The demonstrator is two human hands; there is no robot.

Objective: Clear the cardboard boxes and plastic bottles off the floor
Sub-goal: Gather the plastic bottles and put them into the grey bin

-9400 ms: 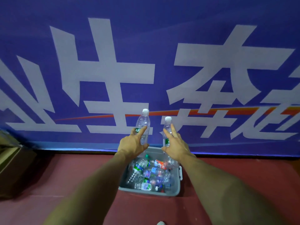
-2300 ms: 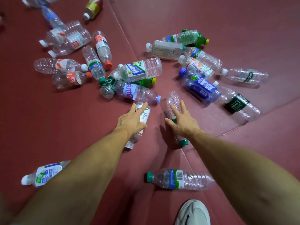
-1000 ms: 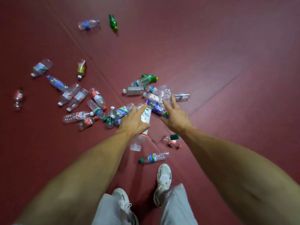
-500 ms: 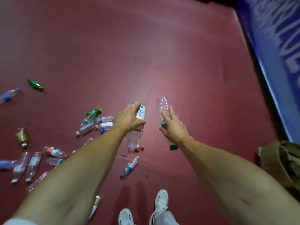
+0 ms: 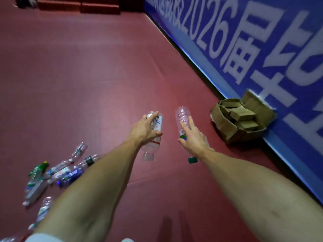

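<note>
Since the frame half a second back, the loose bottles (image 5: 66,172) slip to 8 o'clock on the red floor (image 5: 87,75), and the cardboard box (image 5: 239,119) swings fully into view. Just left of centre, the left hand (image 5: 143,130) wraps its fingers round a white-labelled bottle (image 5: 152,147), neck down. Beside it, the right hand (image 5: 194,138) grips a clear bottle (image 5: 182,116), green cap (image 5: 192,160) toward 6 o'clock. The box, flaps open, sits at 3 o'clock against the blue banner (image 5: 262,49).

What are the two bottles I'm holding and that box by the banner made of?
Ribbed bottle in the right hand: thin clear plastic, glossy; floor shows through. Labelled bottle in the left hand: clear plastic, white printed wrap. Box: matte brown cardboard, judging by folded flaps.
</note>
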